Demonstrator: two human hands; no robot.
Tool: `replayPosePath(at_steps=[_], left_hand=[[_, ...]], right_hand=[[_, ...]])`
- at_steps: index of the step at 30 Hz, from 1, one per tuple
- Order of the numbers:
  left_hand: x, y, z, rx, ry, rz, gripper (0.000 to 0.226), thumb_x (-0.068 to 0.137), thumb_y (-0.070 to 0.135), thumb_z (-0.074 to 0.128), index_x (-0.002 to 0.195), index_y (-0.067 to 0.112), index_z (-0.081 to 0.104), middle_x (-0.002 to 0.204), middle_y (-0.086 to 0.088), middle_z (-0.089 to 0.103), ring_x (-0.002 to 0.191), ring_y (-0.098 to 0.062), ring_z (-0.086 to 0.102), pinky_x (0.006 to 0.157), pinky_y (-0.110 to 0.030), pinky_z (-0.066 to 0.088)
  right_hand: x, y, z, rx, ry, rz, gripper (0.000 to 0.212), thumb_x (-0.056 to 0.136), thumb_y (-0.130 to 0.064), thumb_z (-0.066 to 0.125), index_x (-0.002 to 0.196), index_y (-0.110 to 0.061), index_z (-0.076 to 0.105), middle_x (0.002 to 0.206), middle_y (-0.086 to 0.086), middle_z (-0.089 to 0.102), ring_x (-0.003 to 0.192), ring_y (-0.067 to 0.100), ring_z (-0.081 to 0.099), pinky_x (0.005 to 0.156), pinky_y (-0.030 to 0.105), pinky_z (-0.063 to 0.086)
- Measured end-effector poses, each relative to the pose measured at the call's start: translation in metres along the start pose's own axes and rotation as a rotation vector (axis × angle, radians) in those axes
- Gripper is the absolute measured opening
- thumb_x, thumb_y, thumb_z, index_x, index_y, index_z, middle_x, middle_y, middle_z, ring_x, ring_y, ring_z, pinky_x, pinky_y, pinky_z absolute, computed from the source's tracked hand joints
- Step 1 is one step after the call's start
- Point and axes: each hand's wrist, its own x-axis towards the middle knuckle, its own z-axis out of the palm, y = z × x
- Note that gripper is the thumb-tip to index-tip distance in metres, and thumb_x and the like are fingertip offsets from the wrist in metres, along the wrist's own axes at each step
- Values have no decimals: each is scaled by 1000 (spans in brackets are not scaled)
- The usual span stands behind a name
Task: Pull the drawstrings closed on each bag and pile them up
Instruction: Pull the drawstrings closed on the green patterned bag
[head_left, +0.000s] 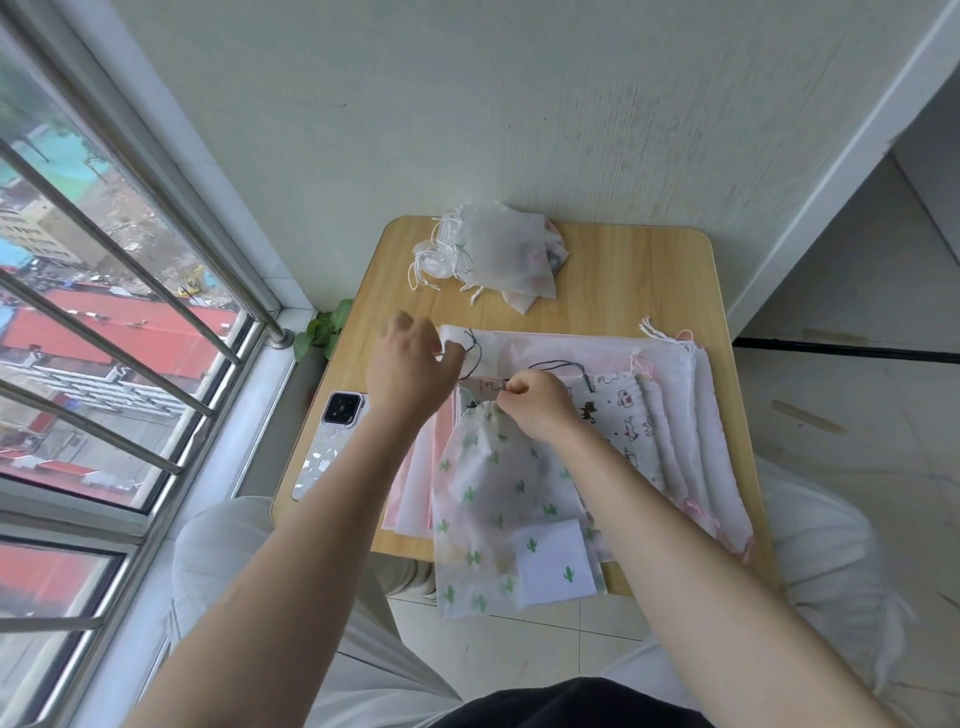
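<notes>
Where the wooden tabletop meets the window side, a phone lies face down at its left edge, just left of the left forearm. The left hand reaches over the left end of a spread of flat bags, its fingers curled at a dark cord by the top left corner of the spread; whether it truly pinches the cord I cannot tell for certain, though fingers and thumb close on it. Right beside it, the right hand is clenched in a pinch at the gathered mouth of the cactus bag, with a second dark cord looping just above its knuckles. The cactus bag, one of its kind, lies on top of the spread, its mouth under the right hand and its bottom hanging over the near edge of the tabletop toward the person. Under and to the right of it the flat bags fan out overlapping: one printed with small animals shows just right of the right wrist, and several plain white and pink ones lie beyond it; their exact count cannot be told. Well apart from both hands, at the far edge near the wall, one pile of closed white bags sits with cords trailing left; the number in it cannot be told.
</notes>
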Motion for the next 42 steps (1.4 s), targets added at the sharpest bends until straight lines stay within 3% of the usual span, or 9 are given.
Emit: replayPosePath(at_steps=[4,9,12,16,22,26,32,38,42], left_hand=[[-4,2,5,159,-581,-193,48,90,46,51,67,5,59,68,-6,58,64,-24,53,54,-25,38],[-16,11,6,-266,-448,-278,47,87,36,65,53,6,50,53,-2,41,51,-17,35,49,-27,25],[-20,16,-2,-668,-392,-382,23,85,25,72,83,2,75,73,-6,66,65,-16,55,64,-29,44],[-23,18,-5,-1066,-466,-437,17,93,19,64,98,6,74,88,-7,74,81,-19,68,77,-30,48],[-19,20,-1,-879,-479,-411,15,90,16,68,93,3,75,74,-7,70,60,-13,58,60,-20,44],[-13,26,-4,-747,-580,-291,18,91,23,66,85,11,78,74,-4,70,65,-10,57,65,-18,45],[-11,34,-7,-706,-612,-246,28,88,28,63,62,26,74,69,1,67,69,-10,58,75,-26,48],[-11,27,-7,-813,-553,-401,24,92,22,59,84,11,79,65,0,66,66,-14,50,67,-22,44],[-12,22,-3,-868,-473,-472,17,89,17,65,85,7,78,71,-4,69,63,-13,49,68,-24,45]], right_hand=[[-1,0,-2,105,11,-25,17,87,-17,59,82,-2,64,71,0,56,66,15,49,59,26,36],[-5,-4,-5,198,8,-82,11,90,-23,63,87,-13,66,76,-6,59,71,9,53,64,23,42],[-5,-2,-7,205,-5,-70,11,91,-24,64,87,-14,65,77,-6,59,74,11,54,70,27,43],[-6,-2,-9,233,-14,-51,13,90,-17,60,83,-6,66,75,-1,59,74,15,53,70,30,41],[-3,-10,-21,381,147,-111,22,89,-22,64,85,-1,68,76,12,67,69,11,57,69,27,47],[-5,-25,-33,420,156,-239,11,88,-16,68,81,-9,71,69,-7,65,58,-7,56,59,8,43],[5,-30,-33,340,42,-298,12,87,-19,69,77,-15,74,67,-6,69,65,10,63,66,30,53],[3,-25,-53,-38,-3,-228,47,98,-38,50,61,-12,62,59,-2,59,56,16,52,59,30,42],[5,-10,-68,-127,41,-95,40,91,-35,55,61,-7,56,48,-6,49,49,18,42,56,28,35]])
